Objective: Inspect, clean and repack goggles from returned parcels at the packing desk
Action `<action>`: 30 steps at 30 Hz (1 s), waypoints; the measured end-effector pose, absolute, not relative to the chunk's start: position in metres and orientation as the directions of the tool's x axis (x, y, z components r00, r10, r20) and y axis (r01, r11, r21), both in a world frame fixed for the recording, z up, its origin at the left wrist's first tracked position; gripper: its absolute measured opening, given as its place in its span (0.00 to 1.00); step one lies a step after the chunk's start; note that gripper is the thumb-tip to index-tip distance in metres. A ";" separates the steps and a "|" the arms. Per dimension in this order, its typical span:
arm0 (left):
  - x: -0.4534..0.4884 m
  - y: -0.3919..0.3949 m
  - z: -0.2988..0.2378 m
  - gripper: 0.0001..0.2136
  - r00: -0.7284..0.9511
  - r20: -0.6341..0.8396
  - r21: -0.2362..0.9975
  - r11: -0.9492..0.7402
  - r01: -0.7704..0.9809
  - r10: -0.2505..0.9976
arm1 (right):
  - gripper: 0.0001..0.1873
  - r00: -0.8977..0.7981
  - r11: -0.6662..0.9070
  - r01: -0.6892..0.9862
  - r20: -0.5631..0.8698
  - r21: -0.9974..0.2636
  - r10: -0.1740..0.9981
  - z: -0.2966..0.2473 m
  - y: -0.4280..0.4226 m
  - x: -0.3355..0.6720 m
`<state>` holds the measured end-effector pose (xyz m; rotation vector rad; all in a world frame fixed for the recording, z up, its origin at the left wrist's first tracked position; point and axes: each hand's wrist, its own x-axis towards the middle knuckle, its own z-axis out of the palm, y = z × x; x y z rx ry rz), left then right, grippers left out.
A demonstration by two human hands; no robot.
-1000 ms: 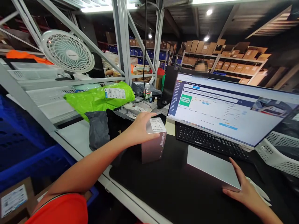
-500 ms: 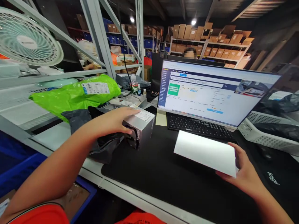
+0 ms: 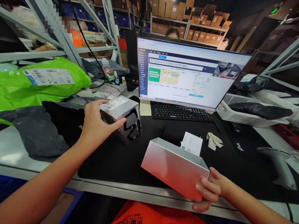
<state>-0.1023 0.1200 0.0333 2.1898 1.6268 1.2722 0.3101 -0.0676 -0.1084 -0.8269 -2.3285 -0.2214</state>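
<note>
My left hand [image 3: 98, 118] grips a small silver-grey box [image 3: 133, 124], thumb on one side and fingers over the top edge. A white barcode label lies on top of that box, and a dark printed design is on its side. In my right hand [image 3: 210, 188] is a silver box lid [image 3: 173, 168], tilted, its hollow side facing up and away from me. Red light reflects off the lid's near wall. Just beyond it a white card [image 3: 192, 143] lies on the black mat [image 3: 112, 165], beside a crumpled beige scrap [image 3: 213, 141].
A monitor [image 3: 187, 74] and keyboard [image 3: 182, 112] stand at the back. On the left lie a green parcel [image 3: 46, 77] and a dark grey bag [image 3: 46, 133]. To the right are a white basket [image 3: 245, 113], a mouse [image 3: 235, 127] and a barcode scanner [image 3: 280, 168].
The lid in my right hand has come nearer and left, turning from its flat face to show its hollow. The white card and beige scrap have come into sight. My view has shifted right and down.
</note>
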 end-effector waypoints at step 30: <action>-0.079 0.009 -0.015 0.11 0.938 0.238 0.280 -0.943 0.181 0.251 | 0.41 -0.405 0.434 0.900 0.286 -0.044 0.868 -0.044 -0.030 0.296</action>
